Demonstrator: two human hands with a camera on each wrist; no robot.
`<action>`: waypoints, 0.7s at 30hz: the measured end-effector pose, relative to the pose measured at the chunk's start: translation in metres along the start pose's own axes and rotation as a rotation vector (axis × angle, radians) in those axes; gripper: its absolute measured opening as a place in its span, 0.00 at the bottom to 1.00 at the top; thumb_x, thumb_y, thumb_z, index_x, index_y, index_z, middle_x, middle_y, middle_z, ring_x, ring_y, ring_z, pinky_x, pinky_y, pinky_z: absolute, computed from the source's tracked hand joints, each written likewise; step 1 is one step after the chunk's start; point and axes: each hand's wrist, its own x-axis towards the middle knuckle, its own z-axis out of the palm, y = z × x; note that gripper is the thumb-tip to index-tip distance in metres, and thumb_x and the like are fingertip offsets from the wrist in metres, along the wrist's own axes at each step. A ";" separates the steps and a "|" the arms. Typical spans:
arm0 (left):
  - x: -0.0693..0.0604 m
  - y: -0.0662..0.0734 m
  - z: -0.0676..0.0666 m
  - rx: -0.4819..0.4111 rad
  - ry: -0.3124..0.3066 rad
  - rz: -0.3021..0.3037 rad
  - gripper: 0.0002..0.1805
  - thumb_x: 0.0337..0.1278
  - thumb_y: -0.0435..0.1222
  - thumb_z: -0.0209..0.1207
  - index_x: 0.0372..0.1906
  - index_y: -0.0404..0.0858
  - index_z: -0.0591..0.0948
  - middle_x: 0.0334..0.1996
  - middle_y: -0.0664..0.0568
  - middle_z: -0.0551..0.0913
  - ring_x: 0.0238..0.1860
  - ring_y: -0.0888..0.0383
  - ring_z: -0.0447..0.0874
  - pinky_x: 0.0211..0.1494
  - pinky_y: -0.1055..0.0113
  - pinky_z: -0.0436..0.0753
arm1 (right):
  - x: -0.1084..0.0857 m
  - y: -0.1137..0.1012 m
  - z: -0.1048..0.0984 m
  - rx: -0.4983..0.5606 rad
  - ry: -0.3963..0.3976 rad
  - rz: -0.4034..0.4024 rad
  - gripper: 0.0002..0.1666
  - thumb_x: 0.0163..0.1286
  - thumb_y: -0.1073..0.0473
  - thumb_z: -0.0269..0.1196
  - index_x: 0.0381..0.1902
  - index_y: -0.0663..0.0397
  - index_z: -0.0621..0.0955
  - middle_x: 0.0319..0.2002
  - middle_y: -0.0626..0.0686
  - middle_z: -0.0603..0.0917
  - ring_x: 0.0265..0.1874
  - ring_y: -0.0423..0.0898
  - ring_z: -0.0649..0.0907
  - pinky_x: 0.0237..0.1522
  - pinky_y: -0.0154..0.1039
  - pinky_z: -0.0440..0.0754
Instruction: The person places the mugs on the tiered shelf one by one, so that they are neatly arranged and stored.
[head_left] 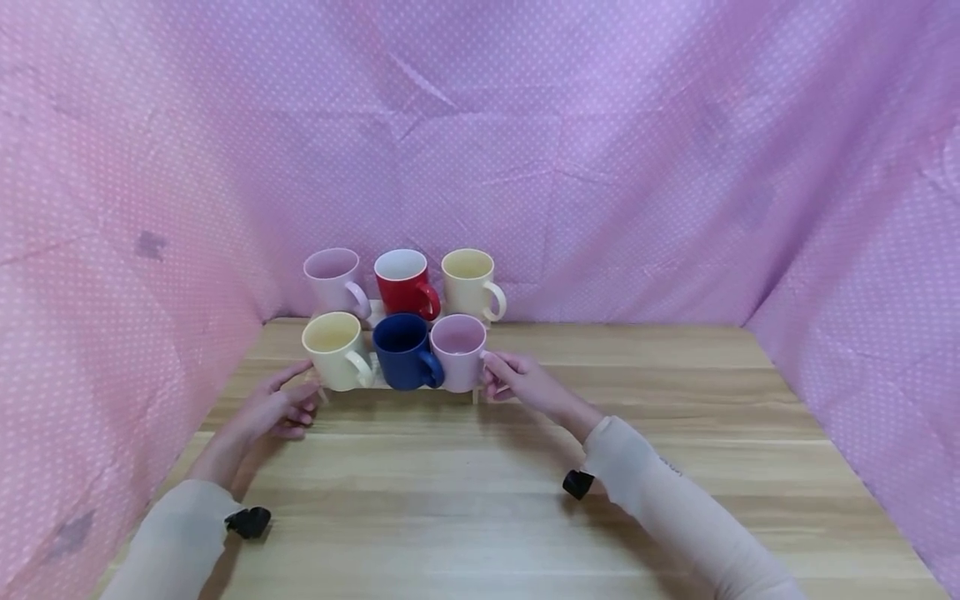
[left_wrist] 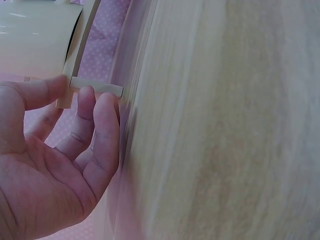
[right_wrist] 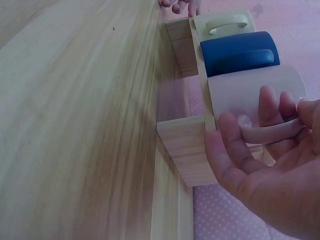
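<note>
A two-tier wooden rack [head_left: 420, 389] holds mugs in two rows. Its front row has a cream mug [head_left: 335, 358] at left, a dark blue mug [head_left: 402, 358] in the middle and a pink mug [head_left: 459, 358] at right, all upright. My right hand [head_left: 525, 383] grips the pink mug's handle [right_wrist: 272, 133], fingers curled round it in the right wrist view. At the rack's left end, my left hand [head_left: 272, 407] pinches the shelf board [left_wrist: 75, 60] between thumb and forefinger, below the cream mug; its other fingers curl beside the rack's leg [left_wrist: 97, 86].
On the higher back tier stand a lilac mug [head_left: 333, 279], a red mug [head_left: 402, 287] with a white inside and another cream mug [head_left: 468, 283]. The wood-grain table [head_left: 465, 500] extends in front. Pink dotted cloth [head_left: 600, 167] hangs behind and at both sides.
</note>
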 end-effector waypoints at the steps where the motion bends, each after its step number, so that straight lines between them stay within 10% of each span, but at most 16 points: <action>1: 0.000 -0.001 0.000 0.001 -0.002 -0.002 0.45 0.73 0.52 0.58 0.83 0.48 0.47 0.36 0.48 0.80 0.32 0.54 0.83 0.35 0.56 0.89 | 0.000 0.000 0.001 -0.006 0.008 0.003 0.27 0.84 0.48 0.49 0.42 0.73 0.74 0.38 0.67 0.80 0.46 0.65 0.80 0.59 0.62 0.78; 7: -0.003 -0.005 0.000 0.002 -0.012 -0.020 0.45 0.73 0.51 0.57 0.83 0.48 0.47 0.37 0.48 0.81 0.33 0.54 0.83 0.35 0.56 0.89 | -0.005 0.004 0.007 -0.009 0.068 0.019 0.25 0.83 0.47 0.51 0.47 0.64 0.83 0.44 0.55 0.86 0.50 0.49 0.83 0.63 0.60 0.75; 21: 0.010 0.014 -0.011 0.199 -0.005 0.073 0.40 0.75 0.45 0.57 0.81 0.37 0.52 0.36 0.44 0.82 0.31 0.54 0.82 0.32 0.59 0.86 | 0.004 -0.010 -0.010 -0.201 0.237 -0.056 0.22 0.80 0.50 0.57 0.59 0.62 0.80 0.52 0.62 0.83 0.50 0.56 0.82 0.55 0.57 0.82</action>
